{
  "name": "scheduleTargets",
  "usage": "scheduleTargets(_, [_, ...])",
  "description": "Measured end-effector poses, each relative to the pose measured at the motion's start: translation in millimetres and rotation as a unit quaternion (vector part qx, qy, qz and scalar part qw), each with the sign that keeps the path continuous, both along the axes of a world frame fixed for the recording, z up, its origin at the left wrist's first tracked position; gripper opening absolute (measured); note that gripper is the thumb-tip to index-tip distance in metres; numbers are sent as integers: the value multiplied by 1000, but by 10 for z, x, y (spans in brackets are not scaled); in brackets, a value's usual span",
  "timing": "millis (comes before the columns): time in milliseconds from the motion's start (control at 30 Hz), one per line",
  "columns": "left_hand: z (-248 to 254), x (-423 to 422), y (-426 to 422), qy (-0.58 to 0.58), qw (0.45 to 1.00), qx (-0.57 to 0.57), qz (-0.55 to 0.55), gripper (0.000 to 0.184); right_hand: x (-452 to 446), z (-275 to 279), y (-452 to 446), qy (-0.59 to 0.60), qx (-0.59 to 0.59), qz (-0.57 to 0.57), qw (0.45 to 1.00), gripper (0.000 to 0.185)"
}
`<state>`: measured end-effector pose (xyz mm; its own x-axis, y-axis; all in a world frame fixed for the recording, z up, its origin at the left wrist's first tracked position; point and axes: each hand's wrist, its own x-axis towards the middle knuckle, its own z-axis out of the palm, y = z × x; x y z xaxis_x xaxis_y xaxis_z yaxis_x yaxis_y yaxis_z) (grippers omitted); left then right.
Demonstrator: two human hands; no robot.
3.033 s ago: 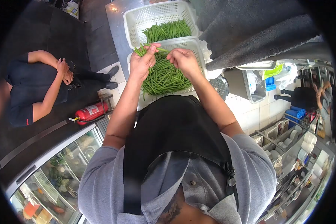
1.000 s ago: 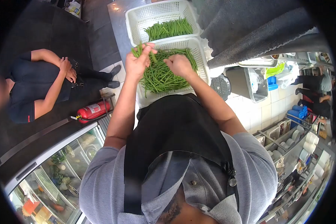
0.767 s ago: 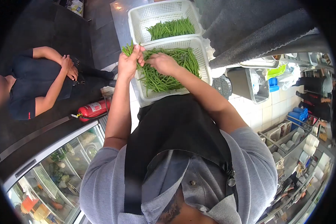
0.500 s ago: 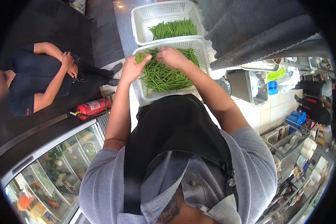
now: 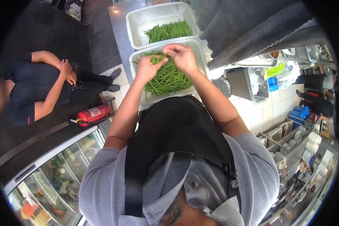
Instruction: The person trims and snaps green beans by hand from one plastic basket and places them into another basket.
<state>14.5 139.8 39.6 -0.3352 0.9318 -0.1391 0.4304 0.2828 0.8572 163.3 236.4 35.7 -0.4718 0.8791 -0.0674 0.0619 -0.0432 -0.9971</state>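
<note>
Green beans [image 5: 167, 80] fill much of the near white perforated basket [image 5: 205, 60]. My left hand [image 5: 148, 69] is closed around a small bunch of green beans above the basket's left part, their ends showing past the fingers. Close beside it, my right hand [image 5: 183, 59] pinches with thumb and forefinger near the tips of that bunch; whatever sits in the pinch is too small to make out. Behind stands a second white basket [image 5: 134, 22], with more green beans [image 5: 169, 31] lying in a neat row.
Both baskets rest on a metal counter [image 5: 120, 22]. Dark cloth [image 5: 248, 34] hangs at upper right, above a grey bin [image 5: 237, 84]. On the left another person [image 5: 45, 86] stands near a red fire extinguisher [image 5: 94, 113]. A glass-front fridge [image 5: 56, 173] and a dish rack [image 5: 297, 154] flank me.
Both hands have shifted right, and my left hand has turned so the held beans point toward my right hand. The right fingers have risen slightly, into a clear pinch.
</note>
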Motion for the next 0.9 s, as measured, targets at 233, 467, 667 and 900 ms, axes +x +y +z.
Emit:
scheduleTargets(233, [79, 223, 147, -349, 927, 96, 98, 23, 425, -132, 199, -110, 216, 8, 970, 22])
scheduleTargets(467, [96, 163, 181, -361, 905, 163, 156, 25, 539, -67, -160, -103, 59, 98, 988, 25])
scheduleTargets(667, [155, 48, 125, -524, 826, 178, 103, 24, 291, 2, -217, 84, 53, -57, 993, 11])
scheduleTargets(900, [58, -272, 27, -595, 781, 116, 150, 26, 188, 192, -136, 43, 159, -22, 986, 15])
